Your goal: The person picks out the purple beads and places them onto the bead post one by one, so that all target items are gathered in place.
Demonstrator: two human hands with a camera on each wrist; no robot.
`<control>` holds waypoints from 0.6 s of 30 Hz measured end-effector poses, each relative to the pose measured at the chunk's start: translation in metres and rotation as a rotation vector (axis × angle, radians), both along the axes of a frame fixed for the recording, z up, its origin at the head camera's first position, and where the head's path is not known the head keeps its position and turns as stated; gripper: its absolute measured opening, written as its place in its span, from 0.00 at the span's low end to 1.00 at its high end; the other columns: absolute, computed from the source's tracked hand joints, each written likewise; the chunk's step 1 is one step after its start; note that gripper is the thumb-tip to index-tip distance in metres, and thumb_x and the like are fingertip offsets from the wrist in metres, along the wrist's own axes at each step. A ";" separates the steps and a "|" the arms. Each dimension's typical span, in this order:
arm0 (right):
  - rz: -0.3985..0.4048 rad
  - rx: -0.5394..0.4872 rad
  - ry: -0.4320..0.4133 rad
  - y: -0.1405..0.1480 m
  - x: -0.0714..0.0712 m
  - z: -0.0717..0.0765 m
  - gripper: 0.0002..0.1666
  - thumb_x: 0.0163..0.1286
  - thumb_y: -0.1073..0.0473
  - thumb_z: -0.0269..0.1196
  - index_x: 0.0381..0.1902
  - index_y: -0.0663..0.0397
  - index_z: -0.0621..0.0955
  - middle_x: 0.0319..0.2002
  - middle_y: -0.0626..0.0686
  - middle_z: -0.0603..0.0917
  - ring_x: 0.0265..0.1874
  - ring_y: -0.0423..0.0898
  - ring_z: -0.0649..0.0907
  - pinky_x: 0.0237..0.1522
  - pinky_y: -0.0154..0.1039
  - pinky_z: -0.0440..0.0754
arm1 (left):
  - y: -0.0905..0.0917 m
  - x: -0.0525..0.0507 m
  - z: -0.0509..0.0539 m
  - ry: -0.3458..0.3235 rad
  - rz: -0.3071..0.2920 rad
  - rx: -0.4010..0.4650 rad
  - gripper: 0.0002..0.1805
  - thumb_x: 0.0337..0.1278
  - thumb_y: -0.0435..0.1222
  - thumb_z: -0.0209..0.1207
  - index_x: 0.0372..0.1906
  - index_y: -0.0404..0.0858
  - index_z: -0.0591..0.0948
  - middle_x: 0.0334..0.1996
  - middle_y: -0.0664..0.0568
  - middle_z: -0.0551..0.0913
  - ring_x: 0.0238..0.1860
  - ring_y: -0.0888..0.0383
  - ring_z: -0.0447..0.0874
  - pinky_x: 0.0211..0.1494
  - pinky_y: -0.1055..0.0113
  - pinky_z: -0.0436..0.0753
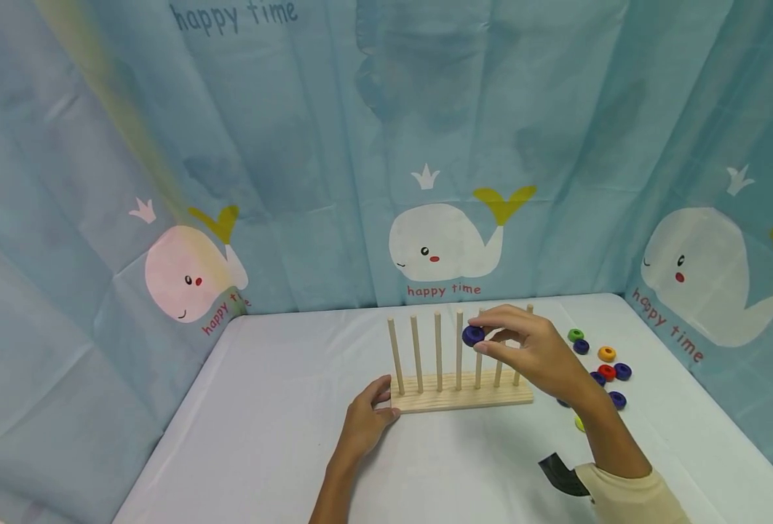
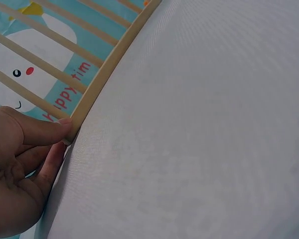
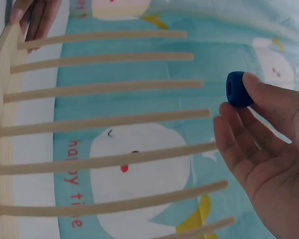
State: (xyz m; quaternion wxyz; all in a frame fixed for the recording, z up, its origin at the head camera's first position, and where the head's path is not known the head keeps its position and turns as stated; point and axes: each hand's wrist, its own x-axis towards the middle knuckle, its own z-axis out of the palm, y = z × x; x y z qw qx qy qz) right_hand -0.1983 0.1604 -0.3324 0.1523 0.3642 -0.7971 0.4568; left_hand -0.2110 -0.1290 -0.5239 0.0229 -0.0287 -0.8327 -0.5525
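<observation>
Thumb and fingertips of the right hand [image 1: 533, 349] are clamped on a deep-blue, rounded bead [image 3: 240, 92] with a hole in it, material hard to tell. It's a pinch on the outer side, so the hole shows clear, facing the pale wooden peg rack [image 1: 461, 398]. That light grip probably keeps the fingers out of the hole's way. And the bead is up by the tips of the rack's middle pegs [image 1: 438, 356], apart from them; which one it lines up with, I can't tell!

Over to the rack's left end, where the left hand [image 1: 365, 422] has the base pinched at its corner, thumb on the wood, fingers around the end. That looks like bracing, a sensible spot that leaves all seven upright round pegs uncovered.

To the right of the rack, a loose scatter: a green ring [image 1: 575, 334], an orange ring [image 1: 607, 354], a red ring [image 1: 605, 372], several dark-blue rings [image 1: 622, 372], and a yellow ring [image 1: 581, 423] partly hidden by the forearm. Handy for the right arm, I'd judge. Underneath it all, the white cloth-covered counter [image 1: 282, 422]; behind the rack, a light-blue whale-print curtain [image 1: 295, 182].
</observation>
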 end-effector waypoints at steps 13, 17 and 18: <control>0.078 -0.024 -0.027 -0.015 -0.025 -0.015 0.21 0.65 0.61 0.67 0.56 0.52 0.81 0.55 0.46 0.79 0.45 0.45 0.83 0.47 0.35 0.81 | 0.000 0.001 0.003 -0.016 -0.013 0.019 0.35 0.55 0.30 0.65 0.69 0.43 0.70 0.59 0.45 0.77 0.53 0.51 0.80 0.59 0.53 0.76; 0.089 -0.022 -0.020 -0.026 -0.027 -0.013 0.21 0.65 0.60 0.67 0.56 0.52 0.82 0.53 0.46 0.80 0.44 0.44 0.84 0.46 0.35 0.82 | 0.000 0.001 0.001 -0.012 -0.008 0.020 0.34 0.54 0.30 0.65 0.68 0.43 0.70 0.59 0.45 0.77 0.53 0.51 0.81 0.58 0.53 0.76; 0.096 -0.024 -0.018 -0.028 -0.027 -0.012 0.21 0.65 0.60 0.67 0.56 0.53 0.82 0.52 0.46 0.81 0.44 0.44 0.84 0.46 0.36 0.82 | 0.000 0.002 0.000 -0.013 -0.006 0.022 0.34 0.54 0.30 0.65 0.68 0.43 0.70 0.59 0.45 0.77 0.53 0.51 0.80 0.58 0.54 0.76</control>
